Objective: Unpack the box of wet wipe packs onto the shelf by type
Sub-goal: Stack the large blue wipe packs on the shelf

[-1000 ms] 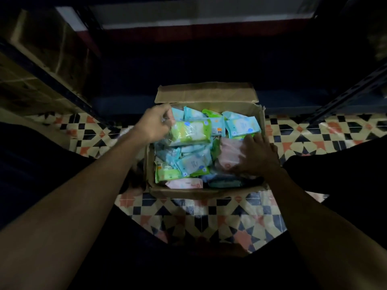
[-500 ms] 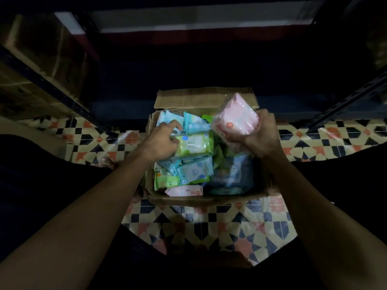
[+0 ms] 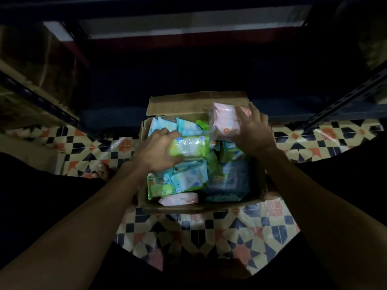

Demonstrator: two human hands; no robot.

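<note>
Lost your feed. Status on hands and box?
Right hand holds pink pack above box. Left hand grips green pack. Nothing blocking.

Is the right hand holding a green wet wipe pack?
No, the right hand grips a pink wet wipe pack above the cardboard box.

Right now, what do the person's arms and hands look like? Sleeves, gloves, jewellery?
Both forearms are bare up to the frame edge: no sleeves in view. The left hand and right hand are gloveless. No watch, ring or bracelet shows, though the dim light could hide small items. Dark clothing shows only at the frame's lower edges.
</note>
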